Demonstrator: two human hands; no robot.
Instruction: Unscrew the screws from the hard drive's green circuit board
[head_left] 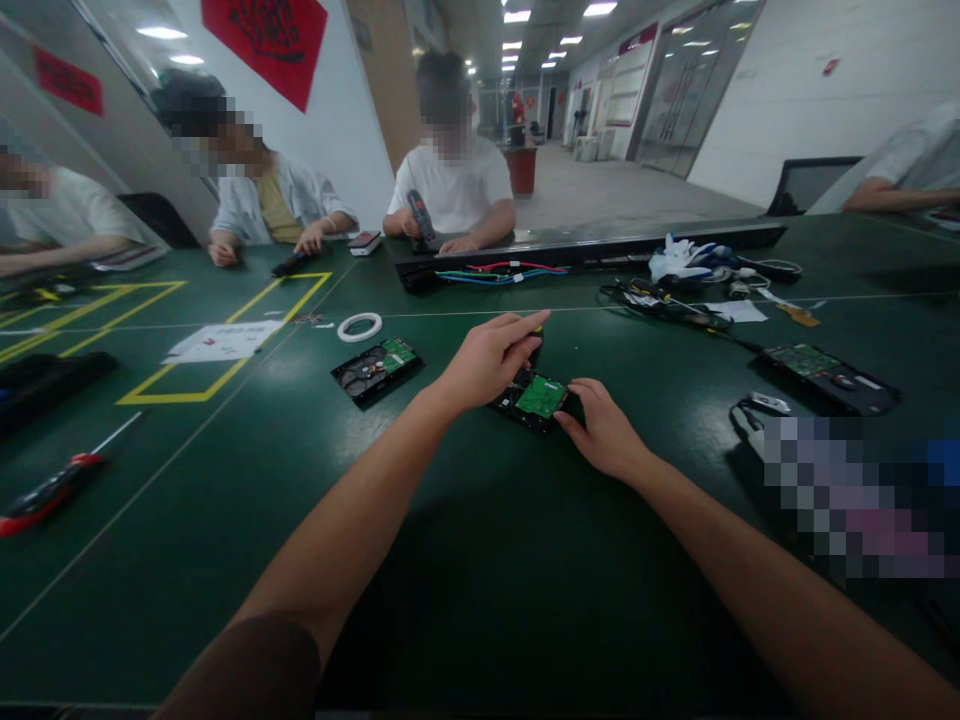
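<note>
A hard drive [541, 397] lies on the green table in front of me, its green circuit board facing up. My left hand [487, 362] is over its far left part, thumb and fingers around a dark upright screwdriver [535, 346] with a touch of yellow. The fingers partly hide this tool, and its tip is out of sight. With thumb and fingers, my right hand [604, 432] grips the drive's right edge. Another hard drive [377, 370] rests to the left of my left hand, and a third hard drive [825, 378] lies at the right.
Left are a red-and-black screwdriver [56, 490], a tape roll [360, 327] and a paper sheet [223, 342]. A long black channel [592, 255] with coloured wires crosses the far side. White gloves [686, 260] and cables [660, 305] lie right. Several people sit around the table, one holding a power screwdriver [420, 215].
</note>
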